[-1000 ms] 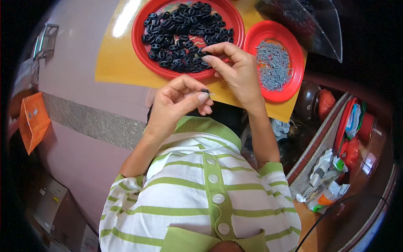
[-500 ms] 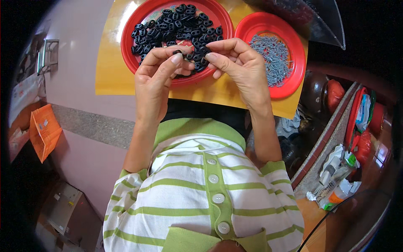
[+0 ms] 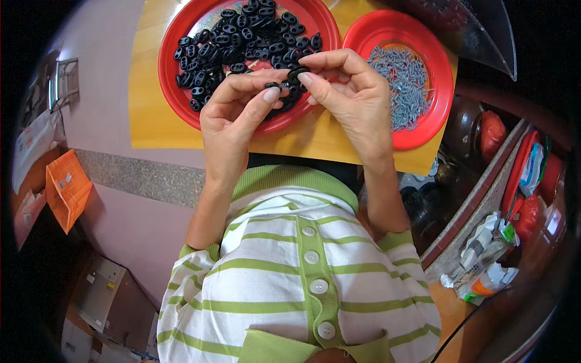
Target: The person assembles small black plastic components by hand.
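Note:
Over the near edge of a large red plate (image 3: 168, 72), my two hands are pinched close together. My left hand (image 3: 233, 115) grips a small black plastic piece (image 3: 272, 86) between thumb and index finger. A tiny silvery part, perhaps a spring, shows between it and the right hand. My right hand (image 3: 357, 91) pinches a black two-hole plastic piece (image 3: 297, 75), which looks like a cord lock. Fingertips partly hide both pieces. Many similar black two-hole pieces (image 3: 227, 42) lie heaped in the plate beyond my hands.
A smaller red plate (image 3: 443, 78) to the right holds a pile of thin grey metal pieces (image 3: 402, 88), apparently springs. Both plates stand on a yellow board (image 3: 145, 115). A dark pan-like edge (image 3: 493, 36) juts in at the far right. An orange bag (image 3: 68, 187) is at left.
My hands have come closer together, the left moving right toward the right hand. The black pieces now nearly meet. The whole view has shifted slightly.

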Demonstrator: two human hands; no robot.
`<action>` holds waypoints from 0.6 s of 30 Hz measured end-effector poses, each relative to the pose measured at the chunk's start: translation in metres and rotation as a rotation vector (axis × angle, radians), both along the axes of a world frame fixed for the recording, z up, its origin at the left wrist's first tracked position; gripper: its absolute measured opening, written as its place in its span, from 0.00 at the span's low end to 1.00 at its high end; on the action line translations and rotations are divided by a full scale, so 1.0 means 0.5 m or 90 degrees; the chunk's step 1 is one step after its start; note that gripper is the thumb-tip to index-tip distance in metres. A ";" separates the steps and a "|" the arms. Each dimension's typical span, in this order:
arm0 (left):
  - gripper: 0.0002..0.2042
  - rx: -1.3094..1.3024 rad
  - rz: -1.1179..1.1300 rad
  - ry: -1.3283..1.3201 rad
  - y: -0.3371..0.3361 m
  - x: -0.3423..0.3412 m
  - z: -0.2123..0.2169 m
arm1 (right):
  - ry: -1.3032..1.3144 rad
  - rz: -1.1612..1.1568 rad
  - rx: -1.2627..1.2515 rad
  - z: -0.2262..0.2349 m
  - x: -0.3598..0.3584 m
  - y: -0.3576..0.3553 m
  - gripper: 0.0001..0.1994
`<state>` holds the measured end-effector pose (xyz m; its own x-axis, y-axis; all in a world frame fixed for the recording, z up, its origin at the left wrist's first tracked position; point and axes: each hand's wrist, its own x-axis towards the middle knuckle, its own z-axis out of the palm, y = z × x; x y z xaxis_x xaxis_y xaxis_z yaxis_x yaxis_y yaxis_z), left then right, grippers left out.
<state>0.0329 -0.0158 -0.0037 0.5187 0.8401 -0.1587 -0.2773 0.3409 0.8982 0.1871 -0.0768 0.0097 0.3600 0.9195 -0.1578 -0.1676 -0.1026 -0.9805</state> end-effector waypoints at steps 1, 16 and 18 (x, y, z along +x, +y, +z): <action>0.06 -0.011 -0.001 0.009 -0.001 0.002 0.000 | 0.032 -0.006 0.003 -0.001 0.002 0.003 0.11; 0.05 -0.153 -0.007 0.006 0.033 0.025 0.004 | 0.150 -0.041 0.039 -0.032 -0.003 0.013 0.12; 0.05 -0.159 -0.015 0.000 0.037 0.027 0.001 | 0.154 -0.034 0.044 -0.037 0.002 0.011 0.12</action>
